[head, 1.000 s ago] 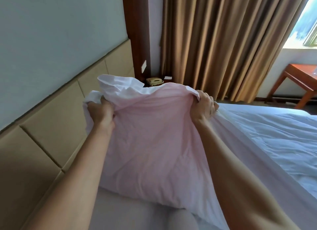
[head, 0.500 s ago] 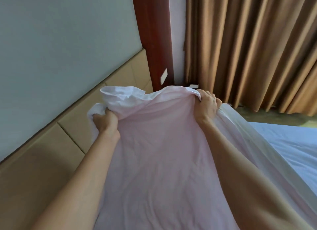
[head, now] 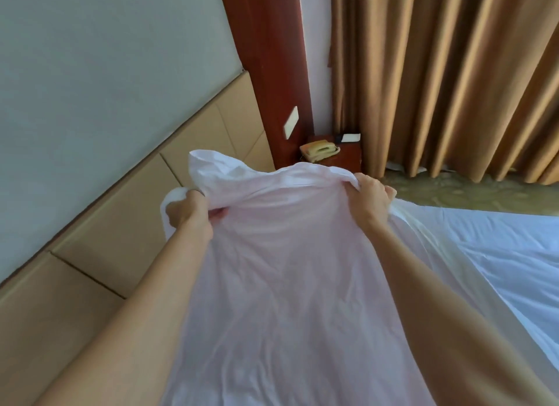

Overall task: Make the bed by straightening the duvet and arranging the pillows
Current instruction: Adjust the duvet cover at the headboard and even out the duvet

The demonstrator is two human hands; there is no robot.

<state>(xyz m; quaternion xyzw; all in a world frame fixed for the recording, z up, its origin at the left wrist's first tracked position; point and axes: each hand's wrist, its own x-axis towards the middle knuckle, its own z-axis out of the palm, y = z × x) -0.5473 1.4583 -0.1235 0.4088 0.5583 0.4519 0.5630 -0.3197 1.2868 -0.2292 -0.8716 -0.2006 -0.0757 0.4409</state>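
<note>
A white pillow [head: 281,272] with a pinkish tint is held up between my arms, its far end raised toward the headboard. My left hand [head: 189,213] grips the far left corner of its loose case. The far right corner is bunched in my right hand [head: 370,201]. Beyond the pillow on the right lies the white bed sheet [head: 508,254], fairly smooth. The lower end of the pillow runs out of the frame at the bottom.
A tan padded headboard [head: 121,224] runs along the left under a grey wall. A dark wood nightstand [head: 348,154] with a beige telephone [head: 319,151] stands in the corner beside brown curtains [head: 438,78]. Patterned floor [head: 472,193] shows past the bed's edge.
My view has moved closer to the corner and tilted; the table and window have left the frame. Both hands keep their grip, and the pillow's far end has shifted toward the nightstand.
</note>
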